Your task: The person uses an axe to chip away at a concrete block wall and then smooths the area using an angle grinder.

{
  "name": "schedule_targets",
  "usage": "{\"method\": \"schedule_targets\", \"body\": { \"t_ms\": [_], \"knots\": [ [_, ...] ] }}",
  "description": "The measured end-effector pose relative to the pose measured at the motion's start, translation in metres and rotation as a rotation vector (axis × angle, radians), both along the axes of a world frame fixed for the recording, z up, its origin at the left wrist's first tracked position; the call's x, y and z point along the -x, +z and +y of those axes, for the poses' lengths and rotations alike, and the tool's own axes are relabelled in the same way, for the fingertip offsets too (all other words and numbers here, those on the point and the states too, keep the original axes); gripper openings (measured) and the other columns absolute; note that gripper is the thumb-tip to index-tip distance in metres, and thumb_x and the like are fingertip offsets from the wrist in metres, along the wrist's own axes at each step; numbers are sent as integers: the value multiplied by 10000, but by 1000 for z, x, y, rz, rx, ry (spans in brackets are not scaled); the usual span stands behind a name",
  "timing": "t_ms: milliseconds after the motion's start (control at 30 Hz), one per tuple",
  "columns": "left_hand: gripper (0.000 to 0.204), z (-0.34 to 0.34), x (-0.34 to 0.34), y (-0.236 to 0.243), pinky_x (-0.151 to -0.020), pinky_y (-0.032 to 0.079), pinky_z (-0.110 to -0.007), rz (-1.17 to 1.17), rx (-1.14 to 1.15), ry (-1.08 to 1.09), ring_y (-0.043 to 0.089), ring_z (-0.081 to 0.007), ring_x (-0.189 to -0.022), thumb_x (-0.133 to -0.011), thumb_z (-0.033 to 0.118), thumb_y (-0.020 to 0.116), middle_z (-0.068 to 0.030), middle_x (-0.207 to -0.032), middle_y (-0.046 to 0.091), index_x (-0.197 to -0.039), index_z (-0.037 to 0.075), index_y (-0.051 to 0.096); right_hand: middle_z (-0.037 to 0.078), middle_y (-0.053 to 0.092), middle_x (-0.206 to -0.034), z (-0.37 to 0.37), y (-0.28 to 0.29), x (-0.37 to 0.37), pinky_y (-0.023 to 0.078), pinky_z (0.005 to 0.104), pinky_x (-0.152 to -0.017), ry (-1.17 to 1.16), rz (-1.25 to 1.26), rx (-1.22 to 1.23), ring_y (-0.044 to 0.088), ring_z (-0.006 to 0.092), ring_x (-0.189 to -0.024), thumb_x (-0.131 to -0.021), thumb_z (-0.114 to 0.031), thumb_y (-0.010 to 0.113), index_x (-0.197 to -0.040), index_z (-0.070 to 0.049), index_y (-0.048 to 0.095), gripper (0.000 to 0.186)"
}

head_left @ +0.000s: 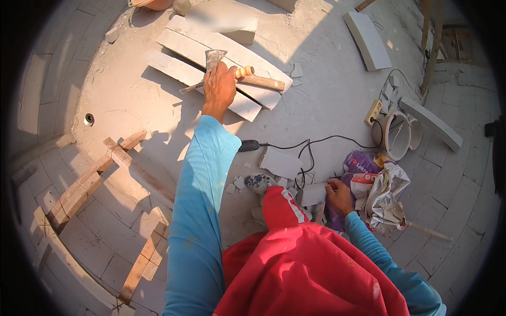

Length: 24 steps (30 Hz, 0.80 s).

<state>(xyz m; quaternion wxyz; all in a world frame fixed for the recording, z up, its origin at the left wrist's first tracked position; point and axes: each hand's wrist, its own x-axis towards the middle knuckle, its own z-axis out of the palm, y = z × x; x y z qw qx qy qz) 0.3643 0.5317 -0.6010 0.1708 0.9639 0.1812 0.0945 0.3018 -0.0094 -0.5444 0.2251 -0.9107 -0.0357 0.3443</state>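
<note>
My left hand (219,88) reaches forward over the pale blocks and is closed around the head end of a hatchet-like hammer. Its flared metal blade (215,57) juts out beyond the fingers, and its wooden handle (263,82) points right. Crossing beneath the same hand is a thin tool with a ringed yellow handle (245,71); how it is gripped is hidden. Long white blocks (242,57) lie side by side under the tools. At lower right, my right hand (340,197) has its fingers curled at the end of a small white block piece (313,194).
A black-bodied power tool (249,146) trails a cable to a yellow socket strip (373,112). Nearby sit a bucket (397,136), crumpled bags (387,192) and broken block pieces (280,163). Wooden framing (79,192) stands left. A tape roll (89,119) lies on the floor.
</note>
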Motion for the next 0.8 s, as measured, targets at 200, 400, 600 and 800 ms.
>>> {"method": "schedule_targets", "body": {
  "t_ms": [200, 400, 600, 800],
  "knots": [
    [301, -107, 77, 8, -871, 518, -485, 158, 375, 95, 648, -374, -1018, -857, -84, 668, -136, -1047, 647, -1098, 82, 740, 191, 792, -1005, -75, 46, 100, 602, 395, -860, -125, 150, 180, 782, 285, -936, -935, -221, 760, -1136, 7, 735, 305],
    [225, -218, 284, 8, -803, 582, -380, 394, 926, 514, 766, -260, -864, -955, 17, 632, -132, -981, 752, -1163, 35, 715, 194, 773, -983, 42, 15, 96, 590, 456, -844, -66, 83, -38, 756, 359, -915, -913, -216, 743, -1125, 7, 726, 308],
    [366, -264, 372, 37, -800, 575, -315, 419, 1367, 900, 769, -208, -832, -1071, 214, 611, -141, -1031, 743, -1373, 6, 607, 130, 615, -1436, 224, -155, 76, 407, 497, -1163, 614, -306, -153, 548, 317, -1369, -926, -197, 701, -1432, -80, 598, 530],
    [389, -211, 377, 35, -864, 543, -323, 436, 1381, 983, 761, -200, -909, -1049, 171, 630, -147, -1098, 733, -1387, -19, 588, 80, 687, -1244, 314, -281, 63, 418, 465, -1183, 967, -491, -12, 617, 280, -1242, -1003, -102, 530, -1229, -67, 683, 275]
  ]
}}
